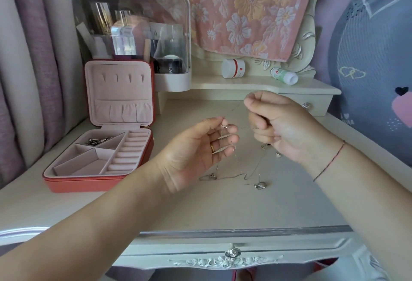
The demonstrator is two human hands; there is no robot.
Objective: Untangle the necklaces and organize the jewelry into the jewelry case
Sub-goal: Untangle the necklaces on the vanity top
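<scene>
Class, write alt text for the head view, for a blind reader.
The left hand and right hand pinch tangled necklaces above a table, pendants trailing on it. An open jewelry case stands at left, holding a few silver pieces.

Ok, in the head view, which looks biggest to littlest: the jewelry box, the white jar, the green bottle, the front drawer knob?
1. jewelry case, by far the largest.
2. white jar and green bottle: about alike, not ranked.
3. front drawer knob, smallest, even though it sits nearest the camera.

Cream dressing table (223, 209) bears jewelry case (89, 183), seemingly tangled necklaces (234, 177).
</scene>
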